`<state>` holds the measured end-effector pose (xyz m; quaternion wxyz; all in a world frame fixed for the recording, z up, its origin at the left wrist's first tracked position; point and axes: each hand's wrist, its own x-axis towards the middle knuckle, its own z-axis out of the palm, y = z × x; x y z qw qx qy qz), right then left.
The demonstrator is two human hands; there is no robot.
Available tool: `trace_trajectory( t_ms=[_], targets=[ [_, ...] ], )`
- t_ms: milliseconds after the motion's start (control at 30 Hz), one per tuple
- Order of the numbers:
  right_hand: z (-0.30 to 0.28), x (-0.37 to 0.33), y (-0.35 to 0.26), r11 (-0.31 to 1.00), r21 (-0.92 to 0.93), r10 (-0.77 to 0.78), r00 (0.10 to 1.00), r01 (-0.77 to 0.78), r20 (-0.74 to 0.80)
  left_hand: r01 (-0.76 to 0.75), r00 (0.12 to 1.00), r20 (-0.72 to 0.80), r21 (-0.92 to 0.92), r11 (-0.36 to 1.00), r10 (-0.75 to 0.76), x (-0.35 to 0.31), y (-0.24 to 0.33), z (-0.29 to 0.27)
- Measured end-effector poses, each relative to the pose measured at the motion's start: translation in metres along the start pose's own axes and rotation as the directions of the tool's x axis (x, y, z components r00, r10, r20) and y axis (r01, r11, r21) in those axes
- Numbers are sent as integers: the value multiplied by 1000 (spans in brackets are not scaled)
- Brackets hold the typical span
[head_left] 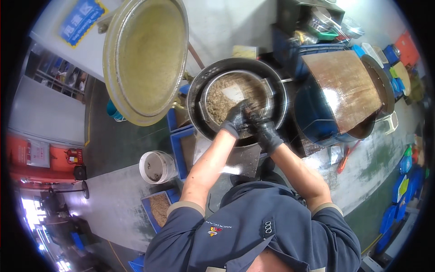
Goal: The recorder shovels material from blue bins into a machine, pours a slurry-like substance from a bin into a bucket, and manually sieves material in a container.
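Note:
Both my hands are in black gloves and meet over the near right part of a round steel pan (212, 81). My left hand (236, 119) has its fingers curled in toward the other hand. Pressed close beside it, my right hand (263, 132) also has bent fingers, partly blurred. What they hold between them, if anything, is hidden. Brown, crumbly granules (218, 102) fill the pan, and a pale flat patch (233, 93) shows among them. The pan's right side is smeared by motion. A larger dark round tub (193, 97) surrounds the pan.
A large yellowish round lid (147, 59) stands raised at the left. To the right, a brown board (346, 86) lies across a blue drum (312, 111). A white bucket (164, 167), blue bins (180, 156) and an orange-handled tool (346, 158) are on the floor.

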<state>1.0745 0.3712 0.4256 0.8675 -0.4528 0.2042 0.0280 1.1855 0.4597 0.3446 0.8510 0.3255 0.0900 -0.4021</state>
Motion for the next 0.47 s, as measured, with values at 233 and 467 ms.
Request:
trace_trajectory(
  t_ms=[233, 467],
  targets=[
    [-19, -7, 4, 1000, 0, 22, 999, -22, -41, 18, 997, 82, -110, 994, -9, 17, 2, 3],
    [-27, -30, 3, 997, -70, 17, 999, -14, 39, -421, 903, 188, 204, 884, 387, 94, 37, -106]
  ],
)
